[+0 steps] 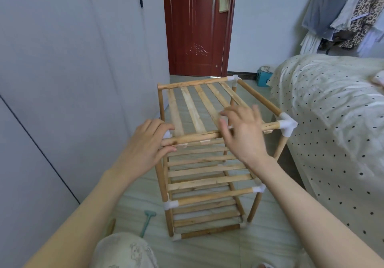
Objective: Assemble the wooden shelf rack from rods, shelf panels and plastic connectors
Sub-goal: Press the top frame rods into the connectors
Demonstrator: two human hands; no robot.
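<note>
Three slatted tiers stand assembled in the wooden shelf rack (pixel 207 163), on the floor between wardrobe and bed. The left hand (pixel 145 143) grips the top near-left corner, fingers curled round a white connector (pixel 166 134). The right hand (pixel 243 130) hovers, blurred, fingers spread. Likely best: steady that corner and press straight down.

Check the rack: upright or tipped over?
Upright. The rack stands on its four legs on the floor, shelf tiers level; the left hand grips its top front rod.
</note>
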